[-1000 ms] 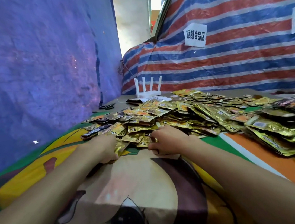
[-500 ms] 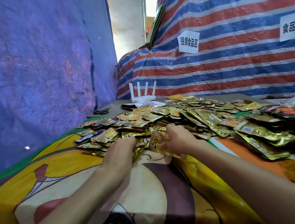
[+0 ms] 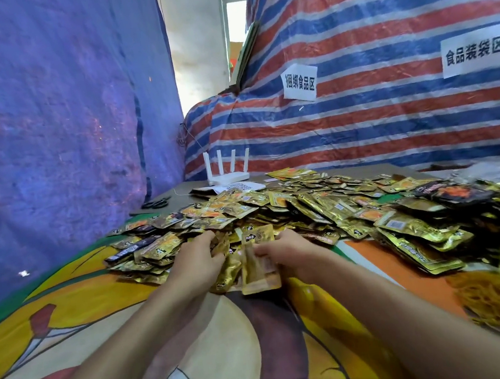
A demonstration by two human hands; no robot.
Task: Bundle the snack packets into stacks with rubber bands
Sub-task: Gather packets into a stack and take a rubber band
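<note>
Right hand (image 3: 284, 252) grips packets (image 3: 259, 269); left hand (image 3: 199, 262) beside.

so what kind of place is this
Likely a makeshift food-packing workroom: tarp walls, paper zone signs, and a heap of packets with rubber bands beside it.

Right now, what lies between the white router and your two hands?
In the head view, a white printed sheet lies just before the router, then the heap of gold snack packets runs up to the left hand and right hand.
</note>
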